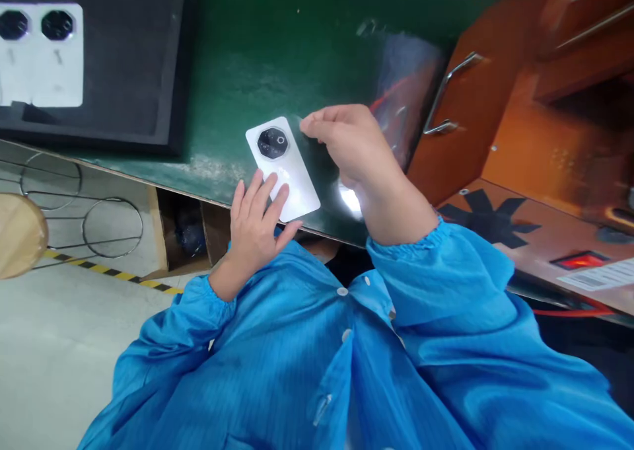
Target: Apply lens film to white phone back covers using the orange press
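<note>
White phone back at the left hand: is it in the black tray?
No, the phone back lies on the green tabletop.

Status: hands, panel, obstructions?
Left hand on white panel, covering part of it. Right hand pinched beside top corner; can't tell if holding anything. Panel on green bench, lens module up.

Beside the green table [247,47], a stool [20,236] stands on pale floor [54,351] with black-yellow tape [111,273].

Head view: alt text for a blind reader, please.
A person's left hand rests on a white phone-like panel with a dark octagonal camera area, on a green tabletop; the right hand is pinched beside the panel's upper end. At left, a black tray holds similar white parts; at right is an orange unit.
</note>
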Demonstrator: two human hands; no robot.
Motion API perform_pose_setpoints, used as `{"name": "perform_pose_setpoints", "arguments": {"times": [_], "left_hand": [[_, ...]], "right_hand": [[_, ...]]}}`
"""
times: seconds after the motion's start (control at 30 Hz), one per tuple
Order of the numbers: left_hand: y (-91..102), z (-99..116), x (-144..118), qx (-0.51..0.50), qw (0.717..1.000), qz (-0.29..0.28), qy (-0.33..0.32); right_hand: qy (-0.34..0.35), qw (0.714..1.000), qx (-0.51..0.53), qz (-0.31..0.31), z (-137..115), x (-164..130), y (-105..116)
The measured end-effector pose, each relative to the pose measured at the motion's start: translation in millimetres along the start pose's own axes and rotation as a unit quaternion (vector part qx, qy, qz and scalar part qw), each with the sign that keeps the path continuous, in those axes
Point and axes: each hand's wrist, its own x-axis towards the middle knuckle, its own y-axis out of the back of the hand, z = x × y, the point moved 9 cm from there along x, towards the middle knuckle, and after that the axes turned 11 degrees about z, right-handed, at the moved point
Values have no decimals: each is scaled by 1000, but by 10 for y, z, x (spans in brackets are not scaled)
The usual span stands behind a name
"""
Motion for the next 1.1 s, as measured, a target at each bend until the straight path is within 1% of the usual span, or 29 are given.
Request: {"name": "perform_pose_setpoints", "arguments": {"times": [0.1, 0.17, 0.33, 0.4, 0.47, 0.57, 0.7, 0.73, 0.87, 1.03, 1.1], "left_hand": [[-29, -40, -28, -12, 1000, 17, -3], [-41, -51, -42, -16, 1000, 18, 3], [-82, -64, -60, -29, 999, -9, 35], [-76, -54, -57, -27, 999, -6, 32], [-55, -37, -54, -19, 1000, 9, 19], [-39, -31, -60, -13, 1000, 26, 9], [-111, -79, -83, -36, 999, -9, 38], [-110, -78, -81, -36, 999, -9, 38], [-48, -35, -58, -10, 1000, 18, 9], [-74, -63, -73, -19, 1000, 3, 19], [-74, -59, -77, -20, 1000, 5, 14]], "right_hand": [[18, 999, -36, -25, -95, 27, -98], [20, 998, -47, -37, -142, 35, -150], [-30, 998, -30, -54, -153, 25, -223], [-31, 996, -37, -69, -161, 11, -255], [-26, 995, -56, -73, -161, 4, -266], [-11, 995, -75, -59, -168, 6, -255], [26, 993, -98, -55, -228, -4, -269], [32, 992, -106, -56, -239, -6, -274], [41, 989, -131, -45, -207, 16, -271], [108, 984, -140, -29, -166, 65, -287], [123, 981, -150, -26, -151, 74, -296]]}}
